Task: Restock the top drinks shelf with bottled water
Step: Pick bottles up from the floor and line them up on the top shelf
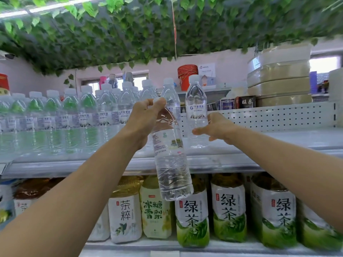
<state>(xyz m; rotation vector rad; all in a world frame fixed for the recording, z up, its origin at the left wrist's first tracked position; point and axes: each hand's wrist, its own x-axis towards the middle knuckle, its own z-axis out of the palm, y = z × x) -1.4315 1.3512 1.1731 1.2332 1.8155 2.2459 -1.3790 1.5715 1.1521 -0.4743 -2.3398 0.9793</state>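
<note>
Head view, looking up at shelving.

Left hand [146, 119]: closed round the neck and shoulder of a water bottle [170, 164], thumb and fingers covering the cap. This bottle hangs in the air in front of the top shelf [278, 140], tilted, base nearest the camera and low, overlapping the shelf's front edge. Clear ribbed plastic, full of clear liquid, white label band with small print and a small green mark.

Right hand [217, 128]: fingers stretched nearly straight, fingertips against the lower body of a second bottle [196, 112], thumb raised beside its label. No curled grip visible. This second bottle stands upright on the top shelf, just right of the held one. White cap, clear body, white label with blue lettering and a dark mountain band.

Left of both hands: a packed row of matching water bottles [74, 112] on the same shelf, several deep, white caps.

Right part of the shelf: bare white surface before a perforated back panel [278, 117].

Shelf below: large tea bottles [228, 206] with white-and-green labels, side by side.

Overhead: green leaf garland [130, 34].
</note>
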